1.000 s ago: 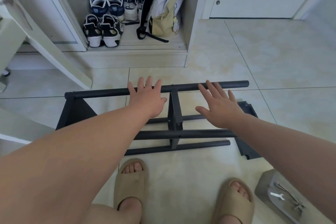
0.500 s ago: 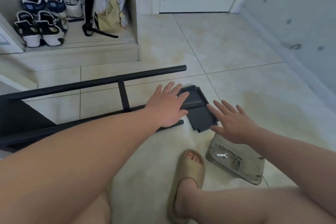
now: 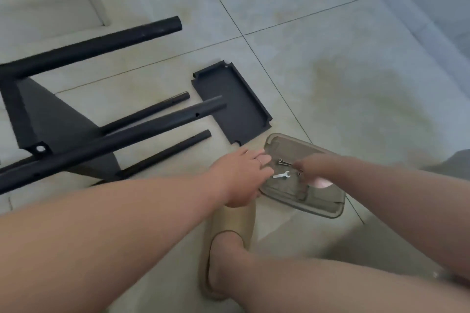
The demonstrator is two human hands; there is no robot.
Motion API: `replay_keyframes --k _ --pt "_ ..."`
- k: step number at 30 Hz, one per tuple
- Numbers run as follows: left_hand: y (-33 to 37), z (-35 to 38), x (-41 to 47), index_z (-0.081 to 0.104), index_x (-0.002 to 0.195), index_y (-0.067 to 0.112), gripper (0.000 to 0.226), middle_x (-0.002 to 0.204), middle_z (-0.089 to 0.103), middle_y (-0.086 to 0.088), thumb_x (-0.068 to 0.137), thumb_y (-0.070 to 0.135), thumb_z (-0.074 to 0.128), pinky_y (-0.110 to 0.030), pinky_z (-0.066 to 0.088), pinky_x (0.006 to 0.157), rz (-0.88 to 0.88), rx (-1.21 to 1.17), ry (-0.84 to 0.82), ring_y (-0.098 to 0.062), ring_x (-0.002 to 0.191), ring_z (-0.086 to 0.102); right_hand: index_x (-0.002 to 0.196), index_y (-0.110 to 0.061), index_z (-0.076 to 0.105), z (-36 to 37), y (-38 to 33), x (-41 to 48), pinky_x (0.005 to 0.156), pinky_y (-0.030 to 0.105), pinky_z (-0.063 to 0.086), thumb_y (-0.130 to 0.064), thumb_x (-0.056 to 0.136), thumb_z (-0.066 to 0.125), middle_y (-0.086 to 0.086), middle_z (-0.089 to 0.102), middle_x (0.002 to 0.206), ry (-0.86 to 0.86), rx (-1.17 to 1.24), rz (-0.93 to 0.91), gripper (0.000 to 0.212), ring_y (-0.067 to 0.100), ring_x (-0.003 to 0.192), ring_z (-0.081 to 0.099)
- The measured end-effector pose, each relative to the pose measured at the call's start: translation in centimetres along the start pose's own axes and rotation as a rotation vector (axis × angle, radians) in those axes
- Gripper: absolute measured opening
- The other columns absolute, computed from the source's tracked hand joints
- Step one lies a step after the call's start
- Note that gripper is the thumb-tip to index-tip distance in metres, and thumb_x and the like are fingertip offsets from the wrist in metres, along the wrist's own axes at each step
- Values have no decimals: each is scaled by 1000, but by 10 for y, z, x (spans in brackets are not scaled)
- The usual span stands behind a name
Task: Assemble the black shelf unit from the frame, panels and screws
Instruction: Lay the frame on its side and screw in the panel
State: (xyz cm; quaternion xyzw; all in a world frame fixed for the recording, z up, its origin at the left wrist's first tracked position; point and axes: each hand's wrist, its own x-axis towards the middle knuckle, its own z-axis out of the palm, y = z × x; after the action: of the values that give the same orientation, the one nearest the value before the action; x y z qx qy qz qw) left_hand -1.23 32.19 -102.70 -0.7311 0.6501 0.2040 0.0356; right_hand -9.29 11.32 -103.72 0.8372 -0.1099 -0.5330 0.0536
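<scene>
Screws (image 3: 284, 162) in tray (image 3: 330, 211) — right hand (image 3: 312, 165) blurred, frame (image 3: 142, 125) cut off left

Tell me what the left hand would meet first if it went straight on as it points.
Probably the screws in the tray, just ahead of the left hand; the right hand lies behind them. Depth is unclear.
</scene>
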Motion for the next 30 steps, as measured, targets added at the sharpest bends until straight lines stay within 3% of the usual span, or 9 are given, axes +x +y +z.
replay_keyframes --k 4,7,10,14,18,21,26,28,30 --pt "1 31 19 38 147 18 48 164 22 -8 102 35 42 -45 20 119 39 3 -20 -27 153 8 154 -27 36 18 3 42 89 29 43 -28 103 50 8 56 140 -9 111 4 53 29 124 56" --pt "1 47 28 53 129 15 33 162 25 -9 104 31 40 -49 18 119 47 11 15 -32 153 2 154 -34 31 32 7 68 81 33 48 -32 101 50 6 62 129 60 137 13 56 29 111 61" --pt "2 58 29 58 110 14 21 160 29 -9 104 20 39 -50 16 119 27 -17 71 -33 153 2 141 -29 40 43 11 87 85 40 53 -32 99 52 7 63 126 144 211 -10 44 31 110 61" --pt "1 66 28 56 104 16 19 158 33 -7 104 21 38 -50 15 119 17 -55 130 -33 153 4 128 -22 45 51 8 102 71 36 47 -32 101 51 8 63 121 253 203 -47 29 32 105 62" --pt "2 70 29 56 103 18 18 155 37 -6 105 25 40 -51 18 118 11 -51 156 -33 153 6 131 -28 50 57 4 109 66 34 46 -26 104 45 7 66 114 325 99 -60 28 32 99 66" --pt "3 70 29 57 104 17 18 158 35 -6 105 28 42 -49 19 118 10 -48 160 -32 154 6 125 -24 53 57 3 107 64 32 42 -34 102 49 7 67 110 337 75 -82 26 32 97 66" --pt "3 60 23 54 119 18 20 166 15 -9 101 18 45 -43 19 119 -14 -15 89 -26 155 4 91 -20 49 40 4 76 63 31 39 -29 91 59 7 60 89 355 294 -44 13 34 87 62" --pt "2 44 14 54 121 20 26 164 22 -8 97 14 49 -40 26 116 -17 -5 64 -25 153 14 88 -20 49 28 3 54 61 32 39 -23 88 60 1 56 83 379 406 -46 12 32 81 58" --pt "0 21 -1 55 125 22 28 152 40 -3 97 17 50 -39 37 107 -21 -38 9 -24 142 33 86 -20 50 14 -1 29 55 30 34 -17 89 59 -3 55 77 422 456 -68 10 25 74 55"
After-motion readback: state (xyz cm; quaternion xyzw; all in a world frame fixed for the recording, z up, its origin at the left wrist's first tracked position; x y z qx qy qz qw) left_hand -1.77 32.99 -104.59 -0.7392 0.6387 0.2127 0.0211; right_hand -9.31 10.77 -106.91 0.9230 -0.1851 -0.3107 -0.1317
